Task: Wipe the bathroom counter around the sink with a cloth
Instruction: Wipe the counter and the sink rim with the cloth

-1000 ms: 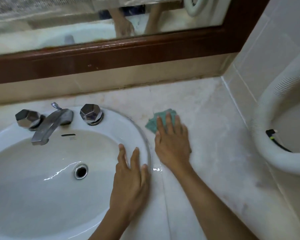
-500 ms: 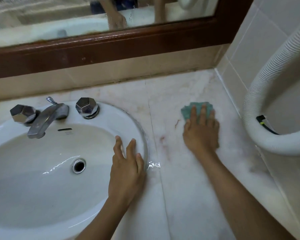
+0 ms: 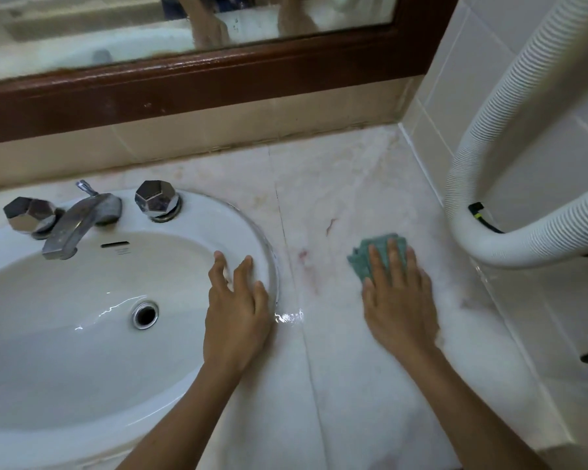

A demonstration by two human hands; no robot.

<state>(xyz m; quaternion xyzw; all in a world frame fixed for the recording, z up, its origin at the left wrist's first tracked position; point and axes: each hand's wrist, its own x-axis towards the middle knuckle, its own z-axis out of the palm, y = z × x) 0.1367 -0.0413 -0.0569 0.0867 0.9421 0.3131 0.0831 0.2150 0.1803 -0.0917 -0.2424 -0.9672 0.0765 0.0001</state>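
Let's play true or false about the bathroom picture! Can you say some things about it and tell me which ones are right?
1. The right hand presses a green cloth flat on the counter. True.
2. The left hand is turning a tap knob. False: it rests on the rim of the sink.
3. Water is pouring from the faucet. False: no stream shows.
4. A white ribbed hose curves along the wall, to the right of the cloth. True.
5. The cloth lies inside the sink. False: it lies on the counter, to the right of the sink.
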